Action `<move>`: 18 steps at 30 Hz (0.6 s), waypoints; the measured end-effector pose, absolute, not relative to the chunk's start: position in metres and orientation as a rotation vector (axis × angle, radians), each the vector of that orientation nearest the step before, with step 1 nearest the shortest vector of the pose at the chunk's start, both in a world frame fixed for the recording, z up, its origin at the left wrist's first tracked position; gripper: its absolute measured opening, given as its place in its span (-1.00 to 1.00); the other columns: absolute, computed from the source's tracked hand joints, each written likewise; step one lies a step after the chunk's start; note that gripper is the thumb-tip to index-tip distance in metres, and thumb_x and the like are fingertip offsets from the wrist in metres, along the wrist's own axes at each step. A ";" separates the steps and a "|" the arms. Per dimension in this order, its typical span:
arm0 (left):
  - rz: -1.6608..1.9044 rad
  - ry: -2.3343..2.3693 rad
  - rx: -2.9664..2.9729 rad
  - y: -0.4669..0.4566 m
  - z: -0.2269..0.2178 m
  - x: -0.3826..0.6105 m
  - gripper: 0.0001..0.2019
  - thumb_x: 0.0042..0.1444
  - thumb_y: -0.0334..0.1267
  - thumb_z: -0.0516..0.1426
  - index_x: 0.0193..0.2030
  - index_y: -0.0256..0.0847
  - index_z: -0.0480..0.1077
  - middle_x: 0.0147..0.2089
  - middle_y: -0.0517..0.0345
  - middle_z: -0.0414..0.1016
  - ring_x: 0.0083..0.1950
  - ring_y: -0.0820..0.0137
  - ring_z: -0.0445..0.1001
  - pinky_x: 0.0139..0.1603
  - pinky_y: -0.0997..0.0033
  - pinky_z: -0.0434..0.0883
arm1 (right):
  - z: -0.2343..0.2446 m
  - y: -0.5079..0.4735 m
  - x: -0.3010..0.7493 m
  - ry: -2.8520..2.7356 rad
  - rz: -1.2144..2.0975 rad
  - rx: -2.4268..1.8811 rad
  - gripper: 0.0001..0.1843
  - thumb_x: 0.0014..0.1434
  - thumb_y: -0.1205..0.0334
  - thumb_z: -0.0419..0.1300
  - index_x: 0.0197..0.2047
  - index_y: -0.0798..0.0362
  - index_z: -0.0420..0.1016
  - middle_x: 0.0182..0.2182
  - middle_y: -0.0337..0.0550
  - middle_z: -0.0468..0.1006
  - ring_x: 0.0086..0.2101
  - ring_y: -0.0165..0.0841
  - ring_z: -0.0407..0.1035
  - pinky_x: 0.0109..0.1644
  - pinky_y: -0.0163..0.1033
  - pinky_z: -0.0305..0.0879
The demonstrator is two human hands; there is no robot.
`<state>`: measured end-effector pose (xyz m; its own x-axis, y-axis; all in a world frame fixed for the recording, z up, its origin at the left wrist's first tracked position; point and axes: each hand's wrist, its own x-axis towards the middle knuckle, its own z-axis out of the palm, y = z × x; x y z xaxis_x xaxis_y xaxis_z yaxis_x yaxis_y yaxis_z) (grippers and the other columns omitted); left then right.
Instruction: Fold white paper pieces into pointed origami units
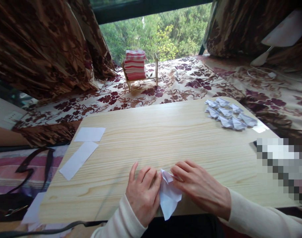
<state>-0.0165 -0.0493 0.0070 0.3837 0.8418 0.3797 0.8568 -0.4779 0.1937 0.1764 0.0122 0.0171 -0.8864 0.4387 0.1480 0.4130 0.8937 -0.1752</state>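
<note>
A partly folded sheet of white paper [169, 196] is held between my two hands near the front edge of the wooden table [151, 132]. My left hand [144, 190] grips its left side, with the little finger raised and the other fingers curled. On the upper right side, my right hand [197, 185] pinches the paper, its fingers bent together. A small flap stands up at the top, and a pointed end hangs down toward me. The fingertips partly hide the folds.
Several folded paper pieces [225, 112] are grouped at the table's far right corner. Two flat paper sheets [88, 135] lie on the left. Behind the table, a small rack [156, 71] carries stacked red-and-white cloths [135, 64]. A lamp [284, 31] stands at the back right.
</note>
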 end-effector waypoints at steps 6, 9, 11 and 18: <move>-0.700 -1.662 -2.544 -0.054 0.006 -0.011 -0.75 0.16 -0.34 -0.01 -0.09 -0.25 0.41 -0.10 0.02 0.45 0.00 0.25 0.32 0.22 -0.08 -0.02 | 0.020 -0.001 0.175 -2.874 0.313 -0.734 -0.90 0.12 0.33 0.16 -0.24 0.08 0.37 -0.31 -0.13 0.38 -0.29 -0.26 0.18 -0.21 -0.13 0.08; -0.707 -1.688 -2.525 -0.056 0.004 -0.008 -0.73 0.18 -0.34 -0.03 -0.05 -0.27 0.40 -0.09 0.01 0.46 0.01 0.25 0.32 0.23 -0.07 -0.04 | 0.021 -0.007 0.175 -2.849 0.344 -0.788 -0.87 0.12 0.34 0.16 -0.20 0.06 0.37 -0.31 -0.14 0.39 -0.28 -0.26 0.18 -0.20 -0.14 0.07; -0.726 -1.697 -2.509 -0.060 0.002 -0.008 -0.72 0.19 -0.32 -0.04 -0.04 -0.27 0.39 -0.07 0.00 0.46 0.03 0.24 0.31 0.24 -0.06 -0.05 | 0.022 -0.008 0.176 -2.832 0.363 -0.817 -0.88 0.13 0.33 0.16 -0.22 0.05 0.37 -0.31 -0.15 0.39 -0.29 -0.27 0.18 -0.22 -0.15 0.06; -0.791 -1.683 -2.490 -0.082 0.004 -0.016 -0.71 0.18 -0.27 -0.01 -0.01 -0.27 0.38 -0.04 0.02 0.46 0.04 0.23 0.30 0.26 -0.04 -0.10 | 0.022 -0.008 0.177 -2.802 0.398 -0.827 -0.81 0.12 0.33 0.17 -0.15 0.02 0.38 -0.30 -0.15 0.37 -0.30 -0.27 0.16 -0.24 -0.17 0.04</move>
<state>-0.0159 -0.0815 0.0044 0.2843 0.8588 0.4262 0.8761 -0.4133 0.2483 0.1775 -0.0084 0.0215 -0.8255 0.5542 0.1069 0.5025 0.8079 -0.3080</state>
